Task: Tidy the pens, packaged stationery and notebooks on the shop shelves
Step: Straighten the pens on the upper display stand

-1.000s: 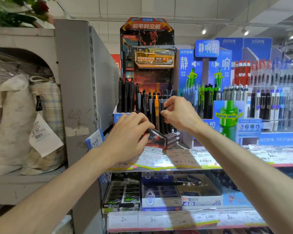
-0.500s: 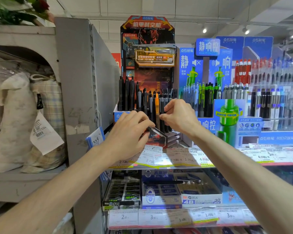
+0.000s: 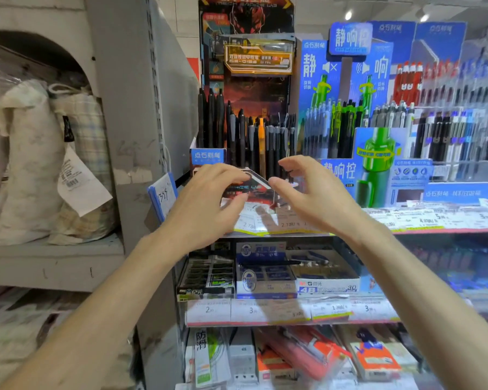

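Seemingly both hands [image 3: 209, 204] [image 3: 310, 198] hover loose-fingered by pen display [image 3: 254, 181].

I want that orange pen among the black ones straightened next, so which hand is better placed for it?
Probably the right hand: it hangs open just below the orange pen, while the left hand sits lower left, at the dark display stand.

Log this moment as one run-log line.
stage: pen display | left hand: open, by display front | right hand: open, holds nothing | dark pens: upright in rack

head-worn view, facing forward at pen shelves [image 3: 279, 233], close range
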Available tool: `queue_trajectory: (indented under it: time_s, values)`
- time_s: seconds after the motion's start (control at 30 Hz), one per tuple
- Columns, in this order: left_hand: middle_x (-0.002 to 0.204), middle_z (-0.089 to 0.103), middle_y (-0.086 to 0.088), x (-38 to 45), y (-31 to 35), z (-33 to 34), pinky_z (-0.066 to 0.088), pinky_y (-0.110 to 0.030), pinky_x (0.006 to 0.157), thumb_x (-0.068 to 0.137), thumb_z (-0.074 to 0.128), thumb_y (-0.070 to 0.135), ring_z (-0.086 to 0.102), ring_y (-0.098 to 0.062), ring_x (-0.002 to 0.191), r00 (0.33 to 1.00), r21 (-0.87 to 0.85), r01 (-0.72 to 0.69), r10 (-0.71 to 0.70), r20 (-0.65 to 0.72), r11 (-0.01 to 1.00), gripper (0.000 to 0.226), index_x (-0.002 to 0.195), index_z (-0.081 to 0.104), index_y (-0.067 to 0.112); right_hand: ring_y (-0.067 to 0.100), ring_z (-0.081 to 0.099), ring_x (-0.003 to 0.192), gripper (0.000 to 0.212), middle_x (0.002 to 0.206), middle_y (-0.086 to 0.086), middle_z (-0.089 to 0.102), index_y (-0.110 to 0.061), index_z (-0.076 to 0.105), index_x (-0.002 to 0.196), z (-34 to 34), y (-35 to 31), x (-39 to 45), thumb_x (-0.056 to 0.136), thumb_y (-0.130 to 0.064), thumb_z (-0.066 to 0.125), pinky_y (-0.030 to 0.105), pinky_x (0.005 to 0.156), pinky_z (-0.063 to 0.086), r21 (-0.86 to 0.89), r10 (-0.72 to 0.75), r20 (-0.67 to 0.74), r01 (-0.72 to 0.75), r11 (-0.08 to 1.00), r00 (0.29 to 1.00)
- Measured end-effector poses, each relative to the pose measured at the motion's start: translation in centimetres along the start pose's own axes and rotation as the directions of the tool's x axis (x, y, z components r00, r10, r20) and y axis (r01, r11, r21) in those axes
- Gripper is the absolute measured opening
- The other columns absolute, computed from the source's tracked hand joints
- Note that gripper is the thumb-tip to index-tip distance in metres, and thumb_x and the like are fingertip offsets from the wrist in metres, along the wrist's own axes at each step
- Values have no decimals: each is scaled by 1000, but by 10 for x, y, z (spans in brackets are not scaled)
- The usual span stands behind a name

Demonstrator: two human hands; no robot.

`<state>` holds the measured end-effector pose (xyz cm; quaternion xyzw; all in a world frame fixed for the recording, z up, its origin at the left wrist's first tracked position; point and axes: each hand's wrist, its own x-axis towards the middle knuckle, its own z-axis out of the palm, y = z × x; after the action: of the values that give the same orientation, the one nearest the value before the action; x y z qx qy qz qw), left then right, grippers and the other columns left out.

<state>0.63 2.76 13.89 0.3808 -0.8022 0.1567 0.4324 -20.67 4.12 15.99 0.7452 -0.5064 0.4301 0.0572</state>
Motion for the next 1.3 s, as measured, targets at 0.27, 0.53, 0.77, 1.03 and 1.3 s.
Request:
queue_trajectory:
  time_s: [0.27, 0.53, 0.77, 1.03, 1.3]
  values:
    - [120, 60, 8, -94, 24, 15, 38, -18, 101, 94, 64, 19, 53, -9, 118, 971, -219, 166, -198, -131, 961, 27, 121, 64, 19, 19, 57, 118, 34, 122, 3, 65, -10, 66, 120, 26, 31, -103, 95, -32, 63, 30, 104, 42, 47, -125, -270, 143, 989, 955]
    - [119, 59, 9, -169, 35, 66, 33, -8, 98, 92, 60, 18, 56, -11, 114, 912, -233, 381, -405, -63, 895, 27, 118, 65, 19, 18, 61, 108, 31, 116, -1, 63, -14, 62, 121, 80, 77, -186, 95, -31, 61, 21, 94, 42, 123, 124, -160, -105, 987, 979]
    - [112, 57, 20, -189, 16, 81, 47, -24, 88, 94, 59, 33, 57, 4, 99, 832, -125, 550, -529, 164, 826, 31, 125, 57, 34, 11, 63, 79, 34, 110, -10, 65, -27, 56, 125, 95, 105, -195, 95, -43, 58, 31, 72, 42, 3, 344, -9, -344, 939, 939]
    - [99, 62, 19, -151, -10, 73, 50, -32, 84, 93, 56, 35, 59, -3, 85, 843, 23, 486, -476, 249, 873, 32, 125, 56, 34, 17, 64, 77, 25, 85, -11, 67, -28, 61, 110, 90, 113, -156, 95, -47, 54, 35, 71, 49, -78, 345, 21, -343, 936, 938]
    - [83, 60, 16, -117, -41, 84, 52, -35, 80, 94, 50, 43, 60, -15, 86, 843, 189, 373, -417, 341, 909, 32, 121, 63, 30, 27, 65, 86, 28, 87, 0, 69, -25, 68, 101, 96, 108, -108, 95, -46, 51, 38, 70, 51, -249, 226, 72, -202, 947, 972]
